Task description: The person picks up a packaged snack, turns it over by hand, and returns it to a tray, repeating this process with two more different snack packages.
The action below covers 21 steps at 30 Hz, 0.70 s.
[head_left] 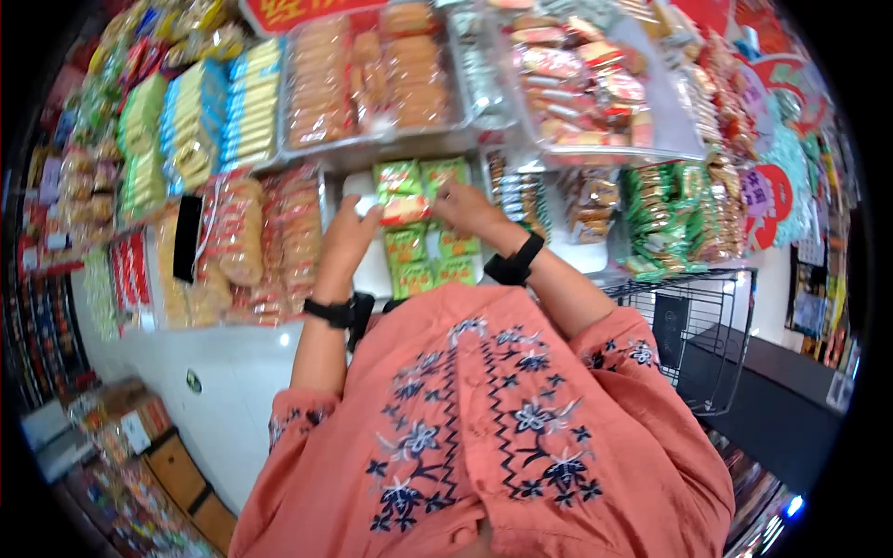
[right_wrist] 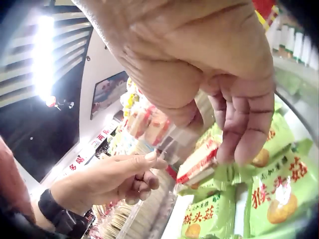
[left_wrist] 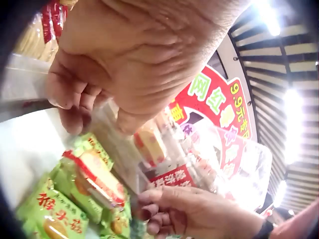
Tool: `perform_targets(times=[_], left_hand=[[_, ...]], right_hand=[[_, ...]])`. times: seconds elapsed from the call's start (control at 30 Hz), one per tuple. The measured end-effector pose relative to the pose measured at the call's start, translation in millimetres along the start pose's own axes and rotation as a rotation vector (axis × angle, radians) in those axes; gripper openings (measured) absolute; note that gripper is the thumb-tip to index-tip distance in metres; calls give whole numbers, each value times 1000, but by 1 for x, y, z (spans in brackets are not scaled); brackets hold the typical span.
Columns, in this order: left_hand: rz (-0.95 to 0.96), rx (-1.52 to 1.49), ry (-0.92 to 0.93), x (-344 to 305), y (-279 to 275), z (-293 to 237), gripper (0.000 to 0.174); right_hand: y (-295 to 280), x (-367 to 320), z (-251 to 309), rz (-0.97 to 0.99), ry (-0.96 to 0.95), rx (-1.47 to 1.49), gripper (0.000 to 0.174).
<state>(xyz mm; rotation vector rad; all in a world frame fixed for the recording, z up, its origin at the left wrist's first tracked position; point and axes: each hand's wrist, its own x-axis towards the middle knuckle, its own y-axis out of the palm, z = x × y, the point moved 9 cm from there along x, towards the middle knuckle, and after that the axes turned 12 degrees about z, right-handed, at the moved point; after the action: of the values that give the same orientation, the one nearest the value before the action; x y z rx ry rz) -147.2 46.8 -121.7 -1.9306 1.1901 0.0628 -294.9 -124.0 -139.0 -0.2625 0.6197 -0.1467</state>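
Note:
A red-edged clear packet with a pale cake-like snack point(head_left: 406, 210) lies across several green snack packets point(head_left: 456, 244) in a white tray point(head_left: 375, 274). My left hand point(head_left: 350, 232) hovers at the packet's left end, fingers loosely bent. At its other end is my right hand point(head_left: 470, 212), thumb and fingers bent; in the right wrist view its fingertips point(right_wrist: 241, 152) hang right by the packet's edge. Neither hand shows anything in its grasp. Green packets point(left_wrist: 55, 214) with red characters and a round biscuit picture fill the left wrist view's lower corner.
Bins of long wrapped snacks point(head_left: 237, 228) stand left of the tray, with brown packs point(head_left: 321, 79) behind. To the right are a raised clear bin of wrapped snacks point(head_left: 595, 93) and green-wrapped packs point(head_left: 665, 214). A black wire cart point(head_left: 721, 344) stands near my right elbow.

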Motion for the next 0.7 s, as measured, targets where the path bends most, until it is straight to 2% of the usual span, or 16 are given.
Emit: perform_targets(times=[0.03,0.13,0.2,0.3,0.37,0.5,0.57,0.7], left_hand=[[19,-142,36,8,2,10,64],[100,-505,58,-13,-21,-40,46],[118,-655,131,-20,-31,-64,41],[140,-750,203,-27,-38,-90,36],[154,-770,222,-33,-40,-102,35],[150,-749,258,-38,-41,-108,35],[161,-758,267,-40,-42,-109,34],[168,-788,292,-44,-41,-108,34]], right_hand=[[-1,-8,8,55,-29,38,24],[-3,-42,48,226,-137,158,24],[-8,-73,87,315,-230,242,23],[-37,-127,145,308,-359,375,20],[-72,-157,176,219,-479,348,17],[-163,-205,223,-125,-628,46,16],[-198,-215,240,-236,-566,-177,23],[-267,-164,221,-246,-447,-421,25]])
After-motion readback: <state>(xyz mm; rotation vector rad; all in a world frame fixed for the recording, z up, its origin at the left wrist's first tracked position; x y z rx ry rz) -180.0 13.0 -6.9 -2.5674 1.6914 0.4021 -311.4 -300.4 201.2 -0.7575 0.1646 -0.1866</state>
